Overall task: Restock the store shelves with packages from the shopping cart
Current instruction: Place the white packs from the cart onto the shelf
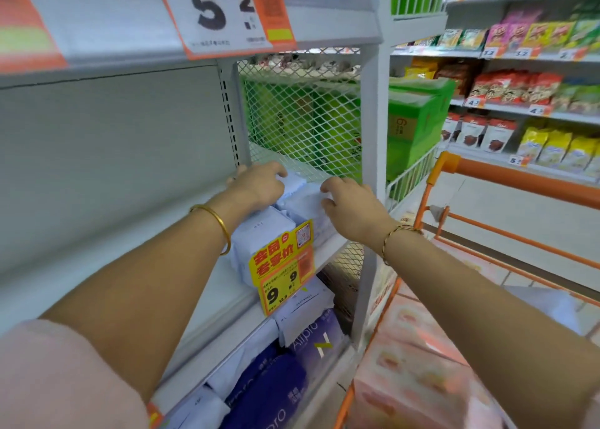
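Pale blue packages [263, 234] lie stacked at the right end of the grey middle shelf [207, 285]. My left hand [256, 182] rests on the top back package [297, 182], fingers curled over its far edge. My right hand [349, 199] grips the right side of the front package [308, 206], thumb on its top. The orange shopping cart [487, 175] stands at the right, holding pink packages [418, 357] and a pale blue one [545, 305].
A yellow and orange price tag [284, 266] hangs from the shelf edge in front of the stack. A white mesh side panel [302, 117] closes the shelf's right end. Purple and blue packages [276, 386] fill the shelf below. Snack shelves [519, 97] line the aisle beyond.
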